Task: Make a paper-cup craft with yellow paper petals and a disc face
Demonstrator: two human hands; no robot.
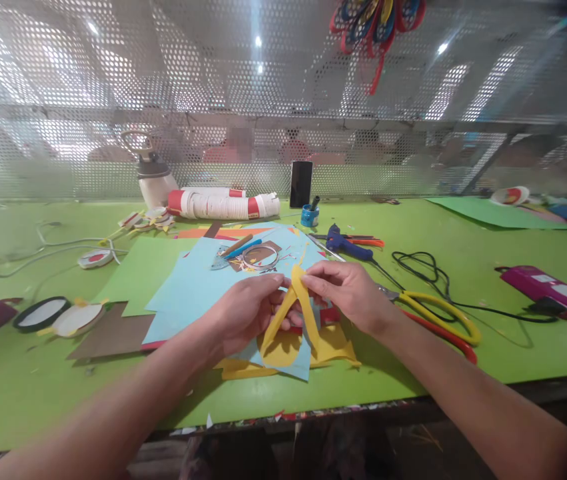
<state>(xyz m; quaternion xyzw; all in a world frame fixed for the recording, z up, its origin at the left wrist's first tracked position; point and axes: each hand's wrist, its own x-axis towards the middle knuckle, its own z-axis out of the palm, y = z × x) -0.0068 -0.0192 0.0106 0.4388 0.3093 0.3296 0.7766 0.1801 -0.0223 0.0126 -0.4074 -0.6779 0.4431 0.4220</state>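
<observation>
A folded yellow strip [308, 313], which looks like paper or felt, hangs in an upside-down V between my hands. My right hand [346, 290] pinches it near the top fold between thumb and fingers. On the other side, my left hand [250, 307] holds the same strip, thumb at the fold and fingers curled behind it. Below lie a yellow sheet [336, 343] and light blue paper [178, 287]. Scissors with yellow and red handles [443, 317] rest right of my right forearm.
A blue glue gun [346, 243] with a black cord lies behind my right hand. Stacked paper cups [228, 205], a bottle [156, 183], a phone [301, 183] and a small blue jar [309, 217] stand along the back. A purple case [553, 290] sits at right.
</observation>
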